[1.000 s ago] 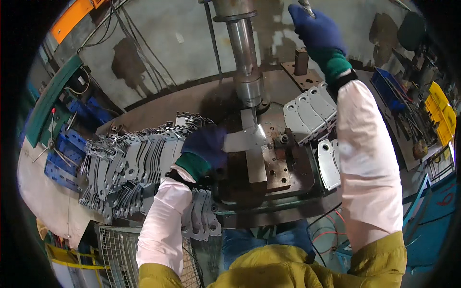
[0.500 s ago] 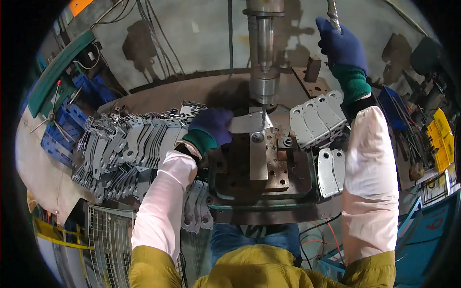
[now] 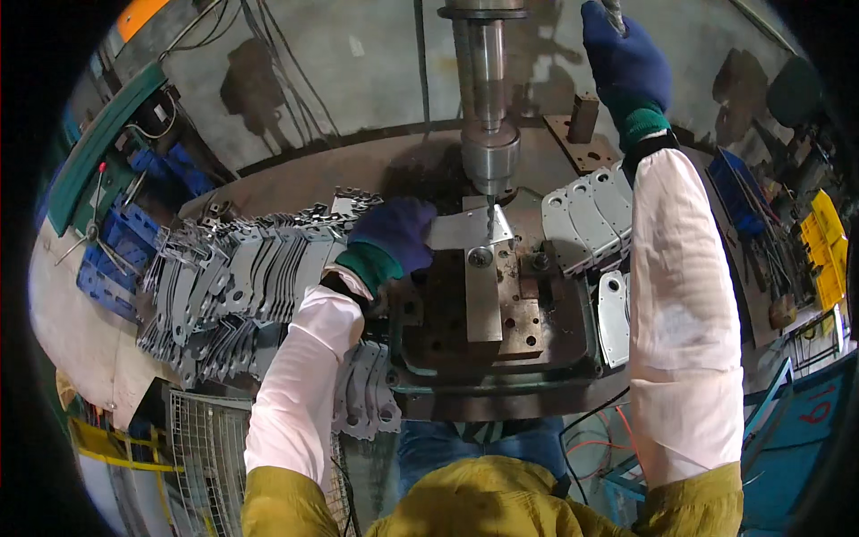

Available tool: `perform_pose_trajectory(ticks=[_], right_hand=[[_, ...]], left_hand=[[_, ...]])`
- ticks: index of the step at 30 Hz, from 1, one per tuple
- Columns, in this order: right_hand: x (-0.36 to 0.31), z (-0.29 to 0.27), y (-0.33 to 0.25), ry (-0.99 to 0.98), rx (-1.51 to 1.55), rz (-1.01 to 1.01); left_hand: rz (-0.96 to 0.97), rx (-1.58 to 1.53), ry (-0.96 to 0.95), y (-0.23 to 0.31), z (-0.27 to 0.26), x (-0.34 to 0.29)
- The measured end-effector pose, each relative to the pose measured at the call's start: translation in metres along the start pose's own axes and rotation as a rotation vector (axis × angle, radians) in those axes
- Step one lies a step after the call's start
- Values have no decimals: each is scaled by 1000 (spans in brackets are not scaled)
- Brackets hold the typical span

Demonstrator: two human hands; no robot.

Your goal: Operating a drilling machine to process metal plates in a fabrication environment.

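Note:
My left hand [image 3: 394, 234], in a blue glove with a green cuff, is closed on the left end of a flat metal bracket [image 3: 458, 231]. The bracket's other end lies on a steel fixture block [image 3: 484, 309], under the drill bit [image 3: 490, 215] of a drill press. The bit's tip appears to meet the plate; contact is hard to tell. Above it is the round chuck [image 3: 490, 157]. My right hand [image 3: 628, 67], gloved alike, is raised at the upper right, wrapped round a lever handle [image 3: 614, 12] that runs out of the picture.
Stacked metal brackets [image 3: 268, 268] crowd the table's left side. More brackets [image 3: 586, 215] lie in rows right of the fixture. Behind them stands a steel block on a plate [image 3: 583, 134]. Blue bins [image 3: 116, 246] are at far left, a yellow bin [image 3: 823, 251] at far right.
My right hand has moved slightly up and left in the picture, still on the lever. My left hand keeps its hold on the bracket. The whole view has shifted a little.

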State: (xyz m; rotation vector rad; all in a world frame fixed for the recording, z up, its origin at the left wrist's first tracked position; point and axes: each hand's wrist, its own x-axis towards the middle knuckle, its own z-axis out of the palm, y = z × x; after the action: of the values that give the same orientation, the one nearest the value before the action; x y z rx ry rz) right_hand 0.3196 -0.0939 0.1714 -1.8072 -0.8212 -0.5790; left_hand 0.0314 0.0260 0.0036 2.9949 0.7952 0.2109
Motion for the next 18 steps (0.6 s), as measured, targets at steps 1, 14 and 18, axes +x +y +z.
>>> perform_pose_trajectory(ticks=[1, 14, 18], right_hand=[[2, 1, -1, 4, 8, 17], [12, 12, 4, 88, 84, -27], [16, 14, 6, 106, 65, -54]], left_hand=[[-7, -3, -19, 2, -1, 1], [3, -6, 15, 4, -1, 1], [2, -24, -43, 8, -8, 2]])
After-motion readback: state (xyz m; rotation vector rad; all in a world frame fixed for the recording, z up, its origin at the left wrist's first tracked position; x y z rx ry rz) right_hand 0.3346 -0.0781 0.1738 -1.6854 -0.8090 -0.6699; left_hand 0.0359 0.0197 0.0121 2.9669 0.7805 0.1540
